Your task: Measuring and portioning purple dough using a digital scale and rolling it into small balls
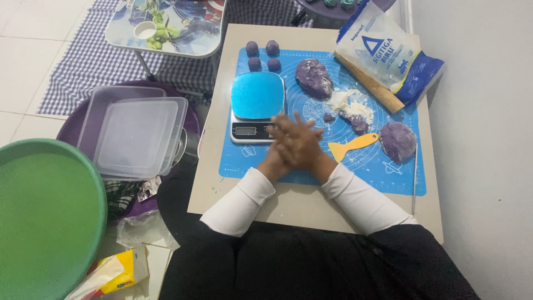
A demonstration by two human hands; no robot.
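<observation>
Purple dough, soft and tacky by the look, presumably sits hidden between the left hand (284, 145) and right hand (304, 145), pressed palm-to-palm beside the scale (257, 105).

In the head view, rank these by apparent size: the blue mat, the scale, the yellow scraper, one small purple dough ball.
1. blue mat
2. scale
3. yellow scraper
4. small purple dough ball; it lies farthest from the camera, but the gap is plain.
</observation>
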